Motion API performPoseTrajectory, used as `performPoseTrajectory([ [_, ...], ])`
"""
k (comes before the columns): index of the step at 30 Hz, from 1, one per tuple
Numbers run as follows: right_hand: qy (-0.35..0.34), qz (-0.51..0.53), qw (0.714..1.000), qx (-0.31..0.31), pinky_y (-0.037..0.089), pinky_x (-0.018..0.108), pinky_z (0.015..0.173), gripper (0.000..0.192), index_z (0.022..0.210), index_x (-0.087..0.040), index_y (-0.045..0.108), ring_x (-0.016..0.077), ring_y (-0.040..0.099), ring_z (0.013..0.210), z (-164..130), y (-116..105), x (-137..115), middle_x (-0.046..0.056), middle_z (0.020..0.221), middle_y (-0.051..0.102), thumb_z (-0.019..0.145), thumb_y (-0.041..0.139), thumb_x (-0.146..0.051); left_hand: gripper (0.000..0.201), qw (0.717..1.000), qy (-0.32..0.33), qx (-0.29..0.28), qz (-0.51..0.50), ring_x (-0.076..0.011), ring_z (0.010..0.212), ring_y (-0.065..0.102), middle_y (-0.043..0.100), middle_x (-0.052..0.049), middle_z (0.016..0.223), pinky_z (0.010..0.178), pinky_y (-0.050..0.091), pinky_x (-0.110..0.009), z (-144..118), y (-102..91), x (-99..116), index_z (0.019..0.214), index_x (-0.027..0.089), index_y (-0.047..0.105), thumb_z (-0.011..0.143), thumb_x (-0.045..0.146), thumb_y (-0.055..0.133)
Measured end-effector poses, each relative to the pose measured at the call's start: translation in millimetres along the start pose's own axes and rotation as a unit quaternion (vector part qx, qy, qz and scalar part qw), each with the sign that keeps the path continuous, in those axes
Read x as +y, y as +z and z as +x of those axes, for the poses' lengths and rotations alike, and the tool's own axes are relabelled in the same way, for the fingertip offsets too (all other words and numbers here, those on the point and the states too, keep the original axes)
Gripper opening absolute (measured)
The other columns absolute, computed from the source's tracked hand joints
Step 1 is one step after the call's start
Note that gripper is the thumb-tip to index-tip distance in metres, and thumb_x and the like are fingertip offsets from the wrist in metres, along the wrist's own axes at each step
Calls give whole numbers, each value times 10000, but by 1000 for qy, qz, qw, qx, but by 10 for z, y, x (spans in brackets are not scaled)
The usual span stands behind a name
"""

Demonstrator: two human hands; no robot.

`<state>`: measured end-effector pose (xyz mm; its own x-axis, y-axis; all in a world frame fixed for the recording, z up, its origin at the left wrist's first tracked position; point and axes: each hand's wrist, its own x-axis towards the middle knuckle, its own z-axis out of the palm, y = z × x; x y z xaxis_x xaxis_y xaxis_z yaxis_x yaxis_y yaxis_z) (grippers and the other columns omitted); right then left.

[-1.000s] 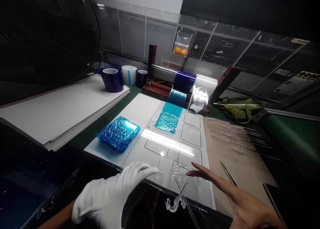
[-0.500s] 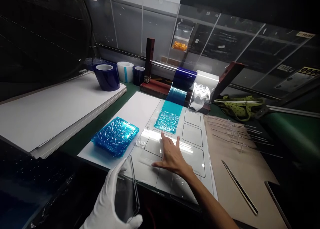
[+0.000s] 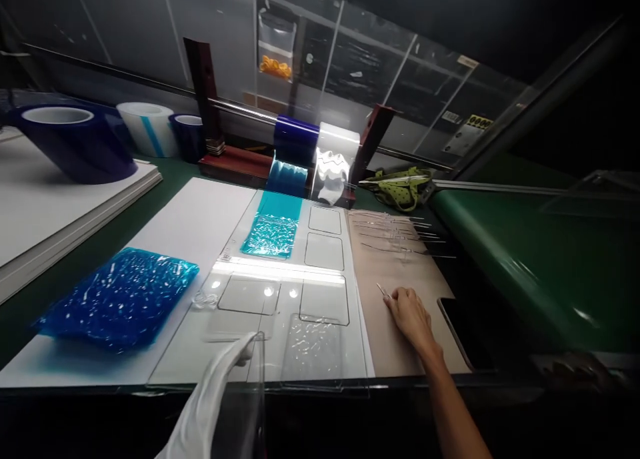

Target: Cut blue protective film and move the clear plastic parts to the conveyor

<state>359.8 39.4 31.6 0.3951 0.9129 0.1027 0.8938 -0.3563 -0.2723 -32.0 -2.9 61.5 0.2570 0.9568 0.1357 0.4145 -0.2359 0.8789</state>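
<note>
Tweezers [image 3: 382, 289] sit pinched in the fingers of a bare right hand [image 3: 413, 315] over brown cardboard [image 3: 377, 342]; a gloved left hand [image 3: 213, 379] grips a clear panel [image 3: 253, 389]. Behind, a clear bag [image 3: 277, 35] holds orange pieces [image 3: 275, 67].

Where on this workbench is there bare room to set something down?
Free: the white paper sheet between the crinkled blue film stack and the dark red stand; the near-left part of the brown board, beside the bare right hand. Crowded: the board's far end, with thin wires, and the clear black-outlined sheet, bearing teal film and a transparent bubbled piece.
</note>
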Motion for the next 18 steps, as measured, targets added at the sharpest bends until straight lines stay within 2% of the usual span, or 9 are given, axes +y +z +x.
performPoseTrajectory([
  [3, -21, 64, 997, -25, 452, 366, 672, 252, 790, -205, 514, 245, 581, 742, -51, 20, 21, 86, 788, 587, 901, 375, -383, 429, 999, 24, -31, 4, -227, 978, 610, 613, -47, 1111, 880, 511, -400, 220, 238, 14, 1270, 246, 527, 849, 325, 553],
  [7, -56, 197, 975, -81, 431, 252, 572, 356, 1001, -206, 511, 144, 532, 570, -498, -237, -320, -16, 670, 543, 983, 224, -416, 392, 995, 60, -71, 24, -221, 884, 632, 638, -30, 960, 854, 525, -371, 478, 526, 1, 1211, 280, 591, 840, 266, 467],
  [9, -58, 344, 923, -164, 422, 233, 568, 360, 969, -203, 553, 136, 530, 603, -833, -416, -529, -15, 665, 529, 969, 305, -465, 397, 992, 77, -94, 37, -218, 867, 632, 637, -30, 921, 854, 524, -372, 535, 620, 18, 1205, 282, 593, 841, 252, 438],
  [11, -58, 423, 874, -232, 421, 220, 552, 392, 900, -207, 590, 122, 524, 589, -1137, -554, -698, -3, 681, 553, 965, 319, -482, 398, 989, 86, -111, 48, -220, 886, 630, 638, -31, 936, 874, 517, -374, 546, 682, 62, 1198, 289, 599, 837, 243, 437],
  [12, -69, 442, 860, -246, 435, 224, 589, 415, 878, -209, 602, 125, 537, 622, -1254, -597, -757, 8, 705, 569, 964, 310, -490, 398, 988, 89, -118, 52, -223, 899, 628, 639, -32, 953, 882, 514, -376, 540, 705, 91, 1196, 292, 601, 834, 243, 442],
  [15, -90, 450, 851, -256, 449, 233, 640, 461, 874, -217, 601, 145, 539, 708, -1442, -631, -824, 21, 768, 578, 883, 386, -625, 417, 984, 98, -139, 60, -227, 922, 623, 641, -35, 1006, 889, 510, -379, 513, 751, 192, 1223, 294, 583, 833, 246, 445],
  [18, -54, 435, 854, -280, 401, 198, 525, 524, 847, -223, 563, 122, 480, 639, -1472, -616, -802, -4, 767, 548, 683, 605, -720, 432, 978, 111, -163, 71, -229, 963, 615, 638, -37, 1037, 911, 500, -382, 498, 781, 282, 1252, 282, 559, 845, 242, 419],
])
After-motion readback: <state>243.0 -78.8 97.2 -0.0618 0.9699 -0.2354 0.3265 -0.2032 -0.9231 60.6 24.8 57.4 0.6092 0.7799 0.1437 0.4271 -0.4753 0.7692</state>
